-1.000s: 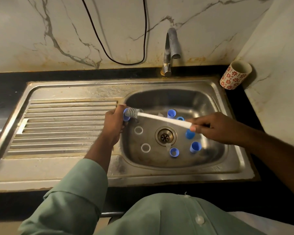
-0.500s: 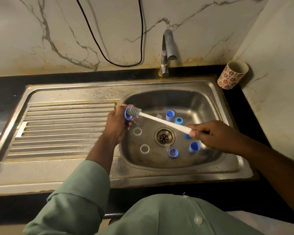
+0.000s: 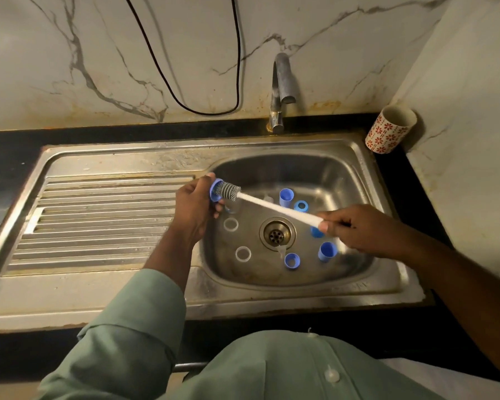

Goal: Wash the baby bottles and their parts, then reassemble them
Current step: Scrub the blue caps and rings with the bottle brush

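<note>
Stainless steel, dull and stained, is forming the sink, which is being carried by a black table against a white marble wall veined in grey. A ribbed draining board is lying to the left of the bowl, and a drain is sitting in the middle of the bowl floor. A curved metal tap is rising behind the bowl, a black cable is hanging in a loop on the wall, and a white cup with red flowers is standing on the table in the far right corner.

Small blue plastic caps and blue rings are lying scattered on the bowl floor around the drain, with two clear rings left of it.

A blue ring-shaped bottle part is being held by the left hand above the left edge of the bowl, the fingers curled round it as a closed grip. A bottle brush with grey bristles and a long white handle is being pinched at its handle end by the right hand, its bristle head pushed against the opening of the blue part. Both forearms are being reached over the sink, the left in a pale green sleeve.
</note>
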The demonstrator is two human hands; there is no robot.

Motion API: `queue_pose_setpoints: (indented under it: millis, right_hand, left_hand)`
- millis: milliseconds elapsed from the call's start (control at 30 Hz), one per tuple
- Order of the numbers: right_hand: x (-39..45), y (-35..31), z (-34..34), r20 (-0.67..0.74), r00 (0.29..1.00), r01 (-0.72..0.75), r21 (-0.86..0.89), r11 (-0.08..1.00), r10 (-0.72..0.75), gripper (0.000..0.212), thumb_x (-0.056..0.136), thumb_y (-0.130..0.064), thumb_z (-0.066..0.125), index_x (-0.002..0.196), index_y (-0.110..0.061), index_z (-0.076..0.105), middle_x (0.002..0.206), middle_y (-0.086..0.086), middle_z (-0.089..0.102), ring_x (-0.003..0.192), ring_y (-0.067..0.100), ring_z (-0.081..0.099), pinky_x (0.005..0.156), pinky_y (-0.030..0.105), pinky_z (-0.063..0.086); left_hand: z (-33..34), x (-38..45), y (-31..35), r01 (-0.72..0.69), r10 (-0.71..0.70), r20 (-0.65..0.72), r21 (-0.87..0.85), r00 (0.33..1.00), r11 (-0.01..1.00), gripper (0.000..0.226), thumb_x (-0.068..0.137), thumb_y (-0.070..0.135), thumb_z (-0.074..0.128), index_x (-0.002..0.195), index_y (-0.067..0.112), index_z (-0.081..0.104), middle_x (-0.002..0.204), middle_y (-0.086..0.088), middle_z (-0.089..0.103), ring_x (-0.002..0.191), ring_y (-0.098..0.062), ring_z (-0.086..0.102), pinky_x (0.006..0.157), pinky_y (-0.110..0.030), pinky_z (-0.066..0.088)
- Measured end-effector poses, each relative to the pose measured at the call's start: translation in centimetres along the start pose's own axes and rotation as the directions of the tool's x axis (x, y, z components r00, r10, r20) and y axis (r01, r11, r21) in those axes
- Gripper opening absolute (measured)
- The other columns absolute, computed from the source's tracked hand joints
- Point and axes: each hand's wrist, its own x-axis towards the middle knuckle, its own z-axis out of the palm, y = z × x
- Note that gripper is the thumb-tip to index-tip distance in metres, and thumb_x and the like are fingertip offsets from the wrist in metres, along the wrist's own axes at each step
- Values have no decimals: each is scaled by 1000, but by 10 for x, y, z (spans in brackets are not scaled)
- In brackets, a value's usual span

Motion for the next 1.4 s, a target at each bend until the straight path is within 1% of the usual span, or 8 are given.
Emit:
queue_pose_setpoints:
  millis: [200,300,567,733,833,1033,1133,1400]
  right_hand:
    - [-7,-5,5,-20,999,-37,28,999,37,18,95,-33,55,101,-31,72,48,-11,54,41,1,45,44,13,34]
    - [-16,-4,11,116,992,-61,130,990,46,18,95,-34,55,89,-30,72,47,-13,53,37,5,41,39,20,35]
    - [-28,7,14,-49,987,-142,180,973,153,19,95,-31,56,104,-23,71,47,-21,55,39,3,41,40,20,35]
    - [-39,1,18,-108,988,-73,321,944,113,33,98,-27,50,123,-48,54,55,-8,55,39,0,44,38,18,39]
    - [-44,-15,31,-15,999,-27,332,943,34,45,99,-27,47,133,-55,39,70,9,57,40,5,45,37,20,39]
    - [-35,-28,39,-130,992,31,231,973,-1,43,99,-28,46,140,-41,43,57,-7,48,38,1,40,41,14,31]
    - [-35,-34,36,-99,995,18,217,976,3,38,99,-28,46,136,-36,50,51,-15,51,40,2,42,43,15,32]
    - [-32,-59,34,-108,992,-31,255,966,60,27,100,-25,47,119,-13,63,44,-30,45,32,3,40,35,14,31]
  left_hand:
    - [9,-11,1,-17,21,28,-114,999,993,45,104,23,54,66,13,77,60,-6,67,53,-17,62,51,-28,55]
    - [12,-8,0,42,-52,-39,-227,998,973,26,102,21,57,87,8,74,66,-1,72,64,-15,69,63,-30,59]
    - [5,2,-1,221,-160,163,-496,974,840,31,83,12,70,114,13,67,106,-11,72,88,-21,75,71,-28,61]
    - [16,3,10,223,-229,74,-629,971,745,6,98,5,58,101,7,63,104,-12,63,87,-20,68,72,-26,62]
    - [30,-1,17,236,-221,115,-706,968,668,21,98,8,59,117,-1,60,121,-19,63,104,-27,69,81,-32,61]
    - [56,-2,20,186,-236,12,-658,972,730,51,95,16,65,143,6,49,136,-19,61,107,-26,65,78,-33,60]
    - [59,1,20,164,-259,-35,-689,965,706,42,94,10,65,135,7,56,136,-19,60,120,-30,63,92,-37,58]
    - [61,2,32,126,-315,-137,-717,939,686,39,86,14,75,122,2,65,121,-17,68,104,-28,71,88,-42,61]
